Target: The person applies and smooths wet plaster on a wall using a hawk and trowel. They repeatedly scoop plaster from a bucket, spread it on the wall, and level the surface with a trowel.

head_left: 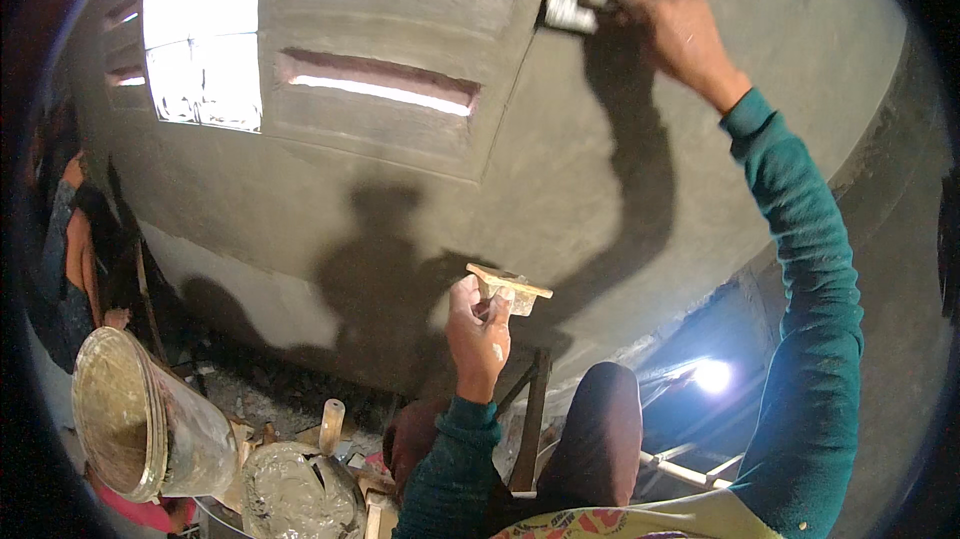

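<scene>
My right hand point(680, 27), at the end of an outstretched arm, is closed round the handle of a small plastering trowel point(570, 1). Its pale, smeared plate lies against the grey plastered wall point(400, 154), just right of a groove beside the slotted vents. Lower down and nearer to me, my left hand point(478, 334) grips a small wooden float point(512, 281) by its block handle. The float's flat board faces up and toward the wall, apart from it; wet plaster marks the handle and my thumb.
At lower left a bucket point(195, 439) stands tilted beside a tub of wet grey mortar point(295, 499). Another person's arm point(78, 239) shows at far left. A bright lamp point(712, 376) shines at lower right, near pale poles. A wooden post point(530, 419) rises by my knee.
</scene>
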Tool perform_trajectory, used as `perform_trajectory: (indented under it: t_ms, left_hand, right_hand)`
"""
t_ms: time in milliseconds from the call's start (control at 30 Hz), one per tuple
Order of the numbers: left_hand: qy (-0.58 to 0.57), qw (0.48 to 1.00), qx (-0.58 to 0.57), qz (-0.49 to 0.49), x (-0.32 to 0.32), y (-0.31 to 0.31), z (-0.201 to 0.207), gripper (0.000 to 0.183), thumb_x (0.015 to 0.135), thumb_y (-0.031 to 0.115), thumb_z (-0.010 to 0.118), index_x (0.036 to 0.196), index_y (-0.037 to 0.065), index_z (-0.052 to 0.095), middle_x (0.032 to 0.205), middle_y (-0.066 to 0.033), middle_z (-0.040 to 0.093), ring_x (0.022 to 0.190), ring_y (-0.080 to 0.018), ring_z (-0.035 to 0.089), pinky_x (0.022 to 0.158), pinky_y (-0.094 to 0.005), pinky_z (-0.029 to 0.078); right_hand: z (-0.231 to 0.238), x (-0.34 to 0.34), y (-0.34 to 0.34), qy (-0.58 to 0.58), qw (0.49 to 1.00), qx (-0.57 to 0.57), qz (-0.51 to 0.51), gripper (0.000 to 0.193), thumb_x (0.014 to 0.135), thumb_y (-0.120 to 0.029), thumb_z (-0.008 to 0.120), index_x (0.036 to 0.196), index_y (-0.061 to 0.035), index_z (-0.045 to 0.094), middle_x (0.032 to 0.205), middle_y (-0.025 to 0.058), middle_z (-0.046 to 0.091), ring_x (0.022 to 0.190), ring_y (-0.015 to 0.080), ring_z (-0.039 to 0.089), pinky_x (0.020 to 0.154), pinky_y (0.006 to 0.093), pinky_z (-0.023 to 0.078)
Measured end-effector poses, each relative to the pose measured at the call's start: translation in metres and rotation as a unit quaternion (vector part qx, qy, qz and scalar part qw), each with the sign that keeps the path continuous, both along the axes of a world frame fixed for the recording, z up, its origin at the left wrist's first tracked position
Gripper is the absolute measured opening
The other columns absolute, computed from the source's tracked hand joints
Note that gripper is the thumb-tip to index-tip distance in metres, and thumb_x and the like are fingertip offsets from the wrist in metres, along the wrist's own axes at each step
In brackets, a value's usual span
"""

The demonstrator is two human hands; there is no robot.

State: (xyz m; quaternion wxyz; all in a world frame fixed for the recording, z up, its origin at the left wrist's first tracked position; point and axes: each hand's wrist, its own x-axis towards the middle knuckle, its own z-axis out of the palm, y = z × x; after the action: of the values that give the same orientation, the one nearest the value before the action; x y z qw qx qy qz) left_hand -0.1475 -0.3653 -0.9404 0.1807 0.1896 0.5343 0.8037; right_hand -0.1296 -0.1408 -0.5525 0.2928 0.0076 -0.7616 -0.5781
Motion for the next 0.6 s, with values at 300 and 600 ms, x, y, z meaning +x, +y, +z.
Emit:
perform_trajectory:
  t_ms: [300,600]
  left_hand:
    - [0.039,0.999,-0.003,-0.009,-0.007,-0.007,-0.005,0.043,0.099,0.014,0.069,0.131,-0.007,0.050,0.116,-0.0191,0.068,0.101,-0.0217,0.069,0.082,-0.0341,0.062]
    - [0.008,1.000,0.002,-0.008,-0.004,-0.005,0.000,0.039,0.097,0.012,0.070,0.128,-0.007,0.054,0.110,-0.0184,0.072,0.096,-0.0204,0.070,0.084,-0.0340,0.057]
  right_hand:
    - [-0.053,0.020,-0.029,-0.080,0.993,-0.091,-0.001,0.037,0.093,-0.014,0.067,0.131,-0.0112,0.066,0.123,0.0061,0.064,0.116,0.0260,0.056,0.098,0.0410,0.042]
    - [0.087,0.001,-0.040,-0.009,1.000,-0.005,0.013,0.025,0.093,-0.019,0.066,0.118,-0.0143,0.069,0.114,0.0086,0.067,0.107,0.0306,0.059,0.097,0.0489,0.042]
